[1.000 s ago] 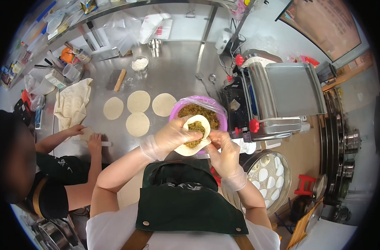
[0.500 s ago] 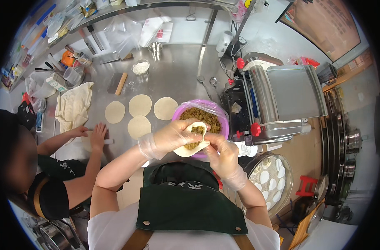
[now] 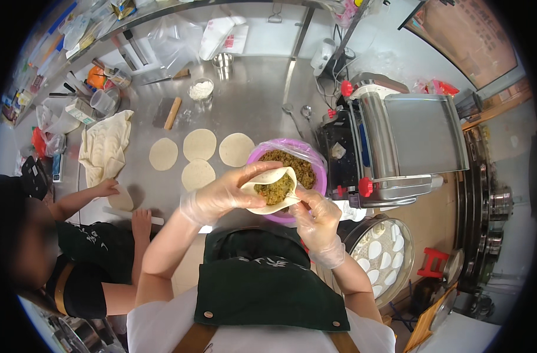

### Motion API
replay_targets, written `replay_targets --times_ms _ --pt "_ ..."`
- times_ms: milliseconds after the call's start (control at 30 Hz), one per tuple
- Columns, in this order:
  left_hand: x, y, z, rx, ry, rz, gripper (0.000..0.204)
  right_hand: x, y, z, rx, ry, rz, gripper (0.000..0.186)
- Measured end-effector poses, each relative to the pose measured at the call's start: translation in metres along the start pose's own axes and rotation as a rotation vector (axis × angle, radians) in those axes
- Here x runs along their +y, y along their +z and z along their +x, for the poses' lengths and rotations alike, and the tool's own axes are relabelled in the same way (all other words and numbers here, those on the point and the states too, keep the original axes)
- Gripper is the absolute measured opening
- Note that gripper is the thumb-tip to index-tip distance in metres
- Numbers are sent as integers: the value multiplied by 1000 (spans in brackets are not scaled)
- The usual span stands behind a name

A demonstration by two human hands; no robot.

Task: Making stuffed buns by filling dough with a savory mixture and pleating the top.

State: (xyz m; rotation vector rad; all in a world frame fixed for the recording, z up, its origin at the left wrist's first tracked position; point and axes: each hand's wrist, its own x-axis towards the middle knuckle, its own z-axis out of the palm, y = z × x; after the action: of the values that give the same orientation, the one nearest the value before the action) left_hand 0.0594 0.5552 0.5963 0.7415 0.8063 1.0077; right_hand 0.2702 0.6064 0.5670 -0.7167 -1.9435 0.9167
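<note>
Between my gloved hands, a round dough wrapper [image 3: 258, 207] cups a brownish-green minced filling [image 3: 274, 192]. My left hand [image 3: 224, 191] is closed round its left side, fingers over the far rim and thumb at the near side. At the right edge, my right hand [image 3: 317, 217] pinches the dough into gathered folds. Just beyond them stands a pink bowl [image 3: 320, 176] of the same filling, with clear plastic film over its rim. Several flat dough rounds [image 3: 199, 145] lie on the steel table left of the bowl.
At left, a co-worker's hands [image 3: 141, 222] handle a dough round [image 3: 121, 199] and a white rolling pin [image 3: 153, 220]. A dough-rolling machine [image 3: 413, 141] stands at right, above a round steamer tray [image 3: 405, 259]. Flour bowl [image 3: 201, 90], scraper [image 3: 173, 113] and cloth [image 3: 105, 147] lie farther back.
The wrapper has opened wider, showing more filling, while my right fingers still pinch its right edge. The co-worker's hands have moved apart, one lifting the dough round's edge.
</note>
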Motion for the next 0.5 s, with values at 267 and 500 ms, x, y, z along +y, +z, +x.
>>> replay_targets --times_ms 267,500 --pt "-39 35 11 432 179 -331 43 -3 4 -1 -63 -115 -115 26" --pt "-45 43 14 491 177 -346 32 -2 5 -11 -63 -104 -125 28"
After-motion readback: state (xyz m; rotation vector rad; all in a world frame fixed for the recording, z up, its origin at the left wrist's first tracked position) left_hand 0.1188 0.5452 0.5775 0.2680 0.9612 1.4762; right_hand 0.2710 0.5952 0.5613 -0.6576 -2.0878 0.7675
